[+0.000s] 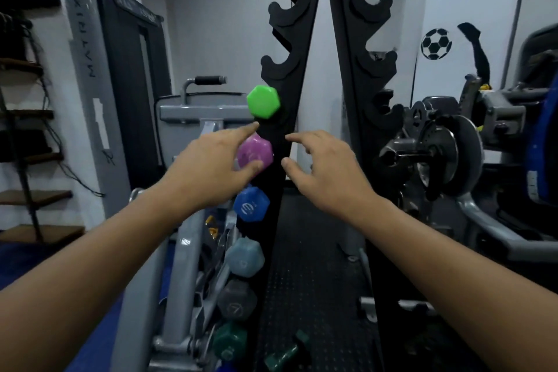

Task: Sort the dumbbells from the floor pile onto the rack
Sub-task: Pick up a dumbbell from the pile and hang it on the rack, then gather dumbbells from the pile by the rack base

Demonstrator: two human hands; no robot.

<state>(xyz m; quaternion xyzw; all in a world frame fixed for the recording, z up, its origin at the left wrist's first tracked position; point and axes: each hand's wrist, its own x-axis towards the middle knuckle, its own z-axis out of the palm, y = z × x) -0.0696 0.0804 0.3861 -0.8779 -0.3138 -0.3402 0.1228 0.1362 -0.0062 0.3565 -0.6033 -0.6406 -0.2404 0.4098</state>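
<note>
The purple dumbbell is seated on the rack, below the green dumbbell. It is flanked by the left hand and right hand, fingers released, nothing grasped.

Head view, forward-down, near rack

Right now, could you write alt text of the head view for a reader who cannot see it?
Two bare hands, left hand and right hand, reach open toward a tall black A-frame dumbbell rack, holding nothing. On its left side sit coloured hexagonal dumbbells: bright green on top, then purple, then blue.
</note>
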